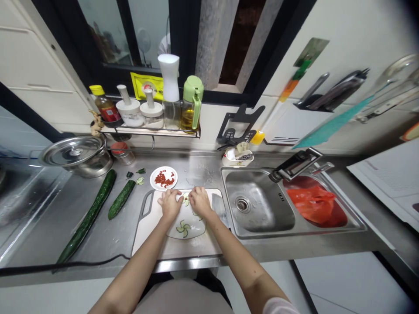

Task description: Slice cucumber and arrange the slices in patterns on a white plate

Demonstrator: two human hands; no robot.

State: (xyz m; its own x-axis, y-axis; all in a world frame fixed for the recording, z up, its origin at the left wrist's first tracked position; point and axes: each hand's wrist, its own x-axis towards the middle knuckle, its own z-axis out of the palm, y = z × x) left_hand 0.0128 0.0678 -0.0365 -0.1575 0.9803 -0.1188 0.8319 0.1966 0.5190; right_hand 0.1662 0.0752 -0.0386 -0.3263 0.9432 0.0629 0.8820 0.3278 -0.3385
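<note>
A white plate [187, 224] lies on the cutting board [147, 233], with cucumber slices [183, 228] fanned out like a pinwheel near its front. At the plate's far side, my left hand [170, 203] and my right hand [200, 202] face each other. Their bent fingertips close on a small cluster of thin cucumber slices [186, 199] between them. More slices by the right edge are partly hidden under my right wrist. Just behind the board stands a small white dish [163, 178] of red pieces that look like goji berries. A knife blade [220, 208] lies on the board's right side.
Left on the steel counter are a long cucumber [90, 213], a cut cucumber [121, 199] and a lidded pot [78, 157]. A sink [262, 200] is to the right, with a red bag [312, 203] in its side basin. A condiment rack [150, 131] hangs behind.
</note>
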